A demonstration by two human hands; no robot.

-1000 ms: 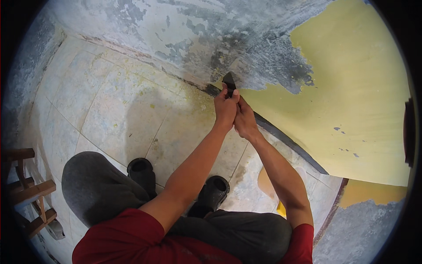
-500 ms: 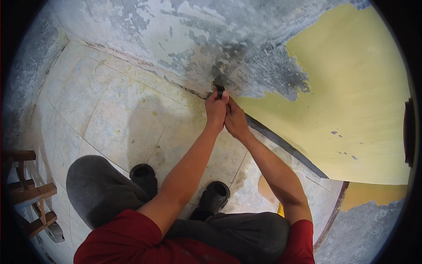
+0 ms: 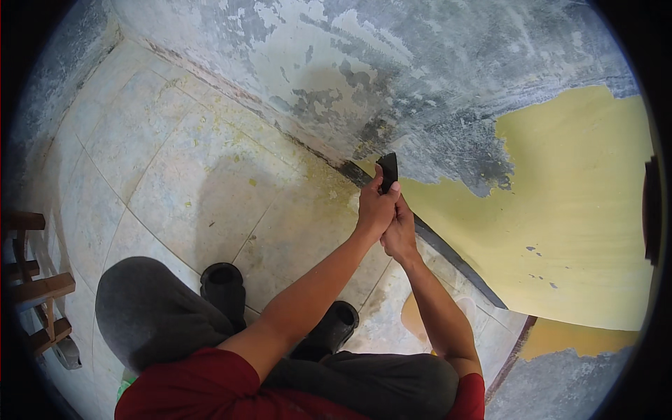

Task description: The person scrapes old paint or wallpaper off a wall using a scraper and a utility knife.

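Observation:
A black scraper (image 3: 388, 170) with a flat, dark blade end points up at the lower part of the wall (image 3: 336, 42). Both hands are closed around its handle. My left hand (image 3: 376, 210) wraps it in front, thumb lying up along the tool. Just behind and to the right, my right hand (image 3: 401, 231) grips with its thumb near the tool too; its other fingers are partly hidden. Beside the blade, yellow paint (image 3: 560, 210) ends in a ragged edge against bare grey, patchy plaster. Whether the blade touches the wall I cannot tell.
Yellowish flakes lie on the pale floor tiles (image 3: 161, 161) along the wall's foot. A dark skirting strip (image 3: 458, 259) runs below the yellow paint. Wooden furniture (image 3: 45, 288) stands at the left. My feet in black clogs (image 3: 224, 287) are below my arms; a pale round thing (image 3: 415, 316) is partly behind my right forearm.
Both hands and the scraper have moved to the right along the wall, and more of the blade shows. The view has shifted, so the yellow patch sits lower.

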